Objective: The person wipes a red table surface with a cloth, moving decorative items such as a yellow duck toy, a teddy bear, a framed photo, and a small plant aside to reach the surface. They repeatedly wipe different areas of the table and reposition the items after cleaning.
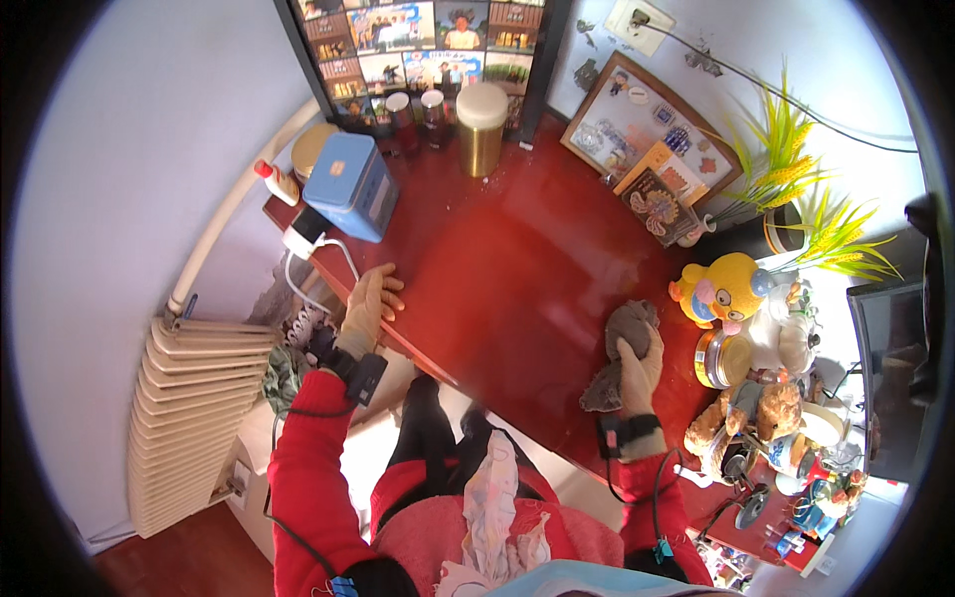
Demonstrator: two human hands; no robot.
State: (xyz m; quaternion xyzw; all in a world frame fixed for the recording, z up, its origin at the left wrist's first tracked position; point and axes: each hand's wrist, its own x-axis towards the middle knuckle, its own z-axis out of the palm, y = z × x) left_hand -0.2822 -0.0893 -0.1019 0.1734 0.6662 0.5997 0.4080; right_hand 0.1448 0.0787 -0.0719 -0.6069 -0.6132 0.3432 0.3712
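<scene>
A crumpled dark grey cloth (629, 323) lies on the red tabletop (497, 259) at the right. My right hand (640, 373) is closed on it and presses it against the surface, while a loose part of the cloth hangs out toward the near edge. At the left edge of the table rests my left hand (370, 305), empty, its fingers apart on the red top. A white cable (343, 254) runs close beyond it, from a white plug block (303, 235) beside the blue tin (350, 184).
A gold canister (481, 134) and two small dark jars stand before a large photo display (433, 50) at the back. Along the right are a framed board (647, 134), a yellow duck figure (724, 289), a lidded jar (721, 358) and plush toys. A radiator (199, 418) is at left.
</scene>
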